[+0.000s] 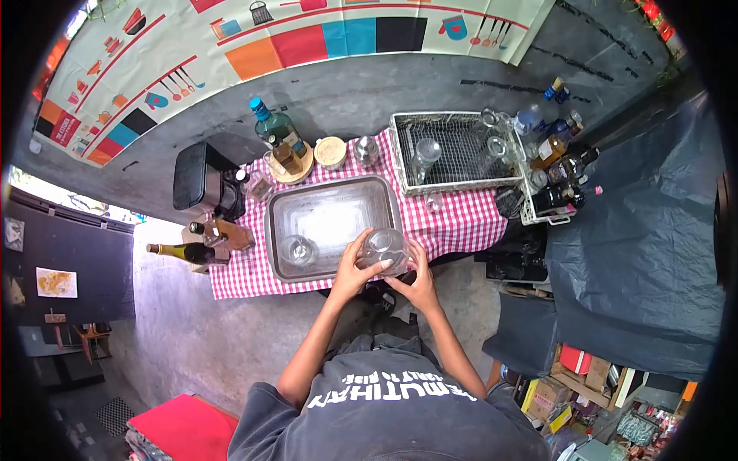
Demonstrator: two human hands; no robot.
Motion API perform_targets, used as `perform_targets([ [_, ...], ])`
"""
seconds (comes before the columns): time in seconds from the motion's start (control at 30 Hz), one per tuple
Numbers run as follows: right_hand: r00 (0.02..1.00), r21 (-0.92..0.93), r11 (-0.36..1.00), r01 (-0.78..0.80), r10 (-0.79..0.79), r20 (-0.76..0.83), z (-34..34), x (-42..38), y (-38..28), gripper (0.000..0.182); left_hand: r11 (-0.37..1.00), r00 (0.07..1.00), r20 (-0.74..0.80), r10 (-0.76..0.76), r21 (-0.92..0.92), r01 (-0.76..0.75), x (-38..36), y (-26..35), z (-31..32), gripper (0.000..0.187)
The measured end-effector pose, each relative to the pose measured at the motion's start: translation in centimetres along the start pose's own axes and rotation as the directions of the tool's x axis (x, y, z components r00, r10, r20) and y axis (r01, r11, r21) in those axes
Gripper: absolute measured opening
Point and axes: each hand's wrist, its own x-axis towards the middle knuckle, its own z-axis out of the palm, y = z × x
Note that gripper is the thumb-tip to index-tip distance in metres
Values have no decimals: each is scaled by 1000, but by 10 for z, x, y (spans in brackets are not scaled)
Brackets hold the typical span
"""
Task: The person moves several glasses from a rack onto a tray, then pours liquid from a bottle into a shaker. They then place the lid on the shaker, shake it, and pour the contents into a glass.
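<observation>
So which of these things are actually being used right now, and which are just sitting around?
In use: left hand and right hand holding a clear glass over the metal tray; second glass in the tray.

Lying about: wire rack, green bottle, wine bottle, black appliance.

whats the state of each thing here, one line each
clear glass: held in both hands over the metal tray
left hand: fingers wrapped on the clear glass
right hand: fingers on the clear glass
second glass: upright in the tray, untouched
metal tray: flat on the checked cloth
wire rack: holds upright glasses
blue-capped bottle: upright, capped
</observation>
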Motion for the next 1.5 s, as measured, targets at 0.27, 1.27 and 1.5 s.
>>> perform_targets([
  [0.27,944,282,944,-169,72,322,4,-29,11,105,981,988,-144,-52,-195,24,-55,-39,5,63],
  [1.27,989,-239,961,-140,147,14,121,34,24,91,913,995,5,-95,400,85,4,-108,-117,52],
  [1.5,994,-501,863,64,-12,105,135,58,39,87,955,988,79,-132,276,105,4,-96,-122,46],
])
